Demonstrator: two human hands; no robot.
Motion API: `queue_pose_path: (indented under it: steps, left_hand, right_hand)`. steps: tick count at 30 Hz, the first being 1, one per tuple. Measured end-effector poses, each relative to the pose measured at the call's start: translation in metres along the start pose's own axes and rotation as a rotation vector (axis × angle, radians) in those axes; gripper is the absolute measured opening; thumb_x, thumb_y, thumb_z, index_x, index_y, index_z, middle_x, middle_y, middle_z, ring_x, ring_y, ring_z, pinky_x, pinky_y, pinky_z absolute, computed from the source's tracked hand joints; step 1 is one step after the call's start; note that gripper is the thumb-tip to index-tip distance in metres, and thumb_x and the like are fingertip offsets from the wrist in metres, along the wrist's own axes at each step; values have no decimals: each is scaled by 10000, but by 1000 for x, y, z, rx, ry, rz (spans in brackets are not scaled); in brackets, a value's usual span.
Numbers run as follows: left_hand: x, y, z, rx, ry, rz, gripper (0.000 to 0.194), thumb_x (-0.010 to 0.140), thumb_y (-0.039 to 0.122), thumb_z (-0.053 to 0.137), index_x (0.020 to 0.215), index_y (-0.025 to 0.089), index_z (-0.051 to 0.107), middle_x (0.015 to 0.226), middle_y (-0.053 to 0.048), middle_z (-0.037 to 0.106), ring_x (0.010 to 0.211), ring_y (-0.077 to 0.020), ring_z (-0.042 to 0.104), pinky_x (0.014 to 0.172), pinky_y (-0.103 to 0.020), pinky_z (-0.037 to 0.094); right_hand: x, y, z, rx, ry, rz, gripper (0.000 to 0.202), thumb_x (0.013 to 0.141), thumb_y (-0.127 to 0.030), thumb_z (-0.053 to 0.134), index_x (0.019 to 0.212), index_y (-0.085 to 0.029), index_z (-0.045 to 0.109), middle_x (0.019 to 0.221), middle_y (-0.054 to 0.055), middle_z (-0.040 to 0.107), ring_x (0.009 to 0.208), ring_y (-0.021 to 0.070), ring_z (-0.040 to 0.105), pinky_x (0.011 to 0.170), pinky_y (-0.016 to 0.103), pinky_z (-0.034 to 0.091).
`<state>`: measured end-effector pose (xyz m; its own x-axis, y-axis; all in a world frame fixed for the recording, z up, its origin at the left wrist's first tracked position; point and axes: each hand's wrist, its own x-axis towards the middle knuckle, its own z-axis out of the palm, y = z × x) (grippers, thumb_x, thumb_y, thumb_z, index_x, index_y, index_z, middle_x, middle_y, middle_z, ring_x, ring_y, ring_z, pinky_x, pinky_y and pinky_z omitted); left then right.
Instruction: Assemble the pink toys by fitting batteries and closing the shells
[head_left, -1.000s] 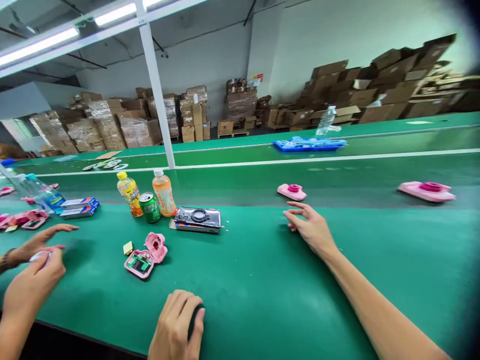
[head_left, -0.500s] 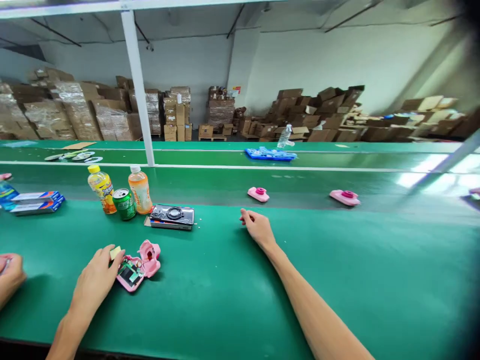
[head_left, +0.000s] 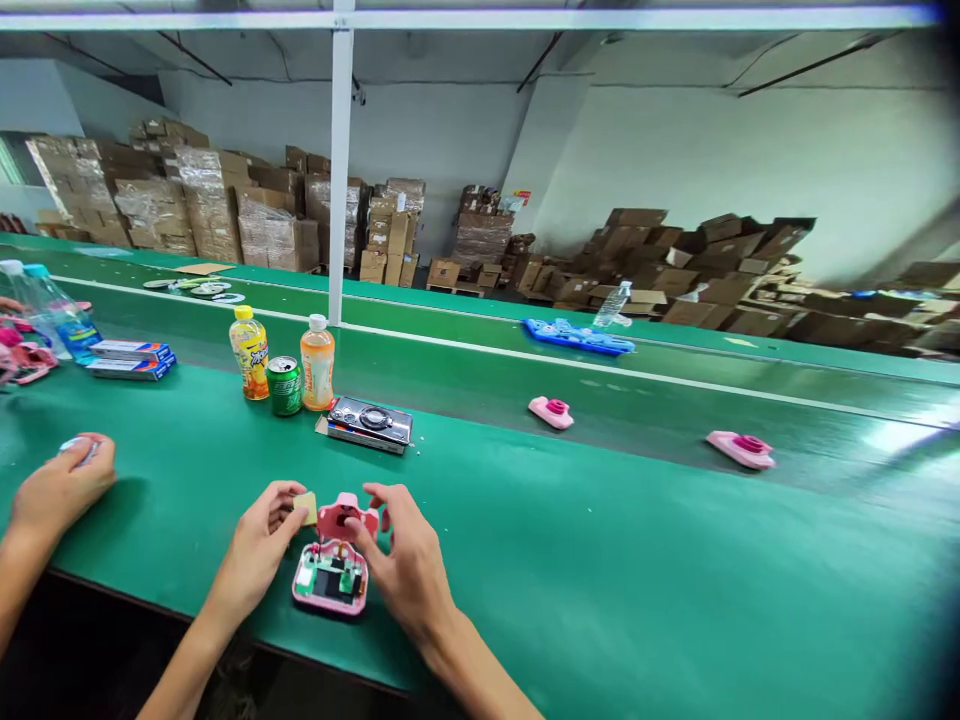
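A pink toy camera lies opened on the green bench, its back half (head_left: 330, 590) showing a green circuit board and a dark rectangular part. The pink front cover (head_left: 334, 520) stands hinged up behind it, joined by thin wires. My left hand (head_left: 259, 545) pinches a small pale-yellow square pad (head_left: 305, 508) beside the cover's left edge. On the cover's right side, my right hand (head_left: 409, 560) grips it between thumb and fingers, the thumb over its inner face.
Beyond my hands are a phone on a box (head_left: 371, 422), a green can (head_left: 284, 387) and two drink bottles. Two pink camera pieces (head_left: 551, 411) and a blue tray (head_left: 577, 337) lie farther back. Another person's hand (head_left: 64, 490) holds something at left.
My right hand has come from the far right to the pink cover. The camera has turned so its cover stands at the back. My left hand still holds the yellow pad. The view has shifted left.
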<state>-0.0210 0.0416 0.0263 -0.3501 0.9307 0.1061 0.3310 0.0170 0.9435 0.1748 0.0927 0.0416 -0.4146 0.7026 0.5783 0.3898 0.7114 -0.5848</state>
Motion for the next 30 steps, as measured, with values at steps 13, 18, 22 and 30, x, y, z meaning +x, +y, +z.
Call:
queue_pose_path:
  steps: [13,18,22,30]
  left_hand:
    - [-29,-7,9,-305,0,-30,292,808,477,792,998,256,784,1011,-38,788,999,-308,730,869,-360,599]
    - [-31,-6,7,-208,-7,-46,281,812,476,782,976,248,775,933,-26,771,933,-275,726,829,-314,582]
    - [-32,-7,7,-164,-27,-21,323,865,495,717,1026,218,759,944,-44,755,934,-252,710,829,-306,572]
    - [-25,-2,7,-160,-10,-26,404,845,473,648,1098,178,757,1093,-92,756,970,-237,701,905,-337,565]
  right_hand:
    - [15,-20,19,-391,-373,-171,106,1044,-189,541,1049,-189,647,1015,45,708,817,166,681,655,250,464]
    - [22,-23,14,-442,-476,-182,66,1026,-187,588,1014,-177,653,988,44,703,812,179,684,672,271,466]
    - [29,-28,10,-515,-548,-205,49,1014,-178,587,1033,-171,631,983,50,689,784,195,674,623,284,457]
    - [25,-39,13,-653,-594,-385,184,1037,-78,387,1027,-148,557,931,94,634,783,222,631,546,300,467]
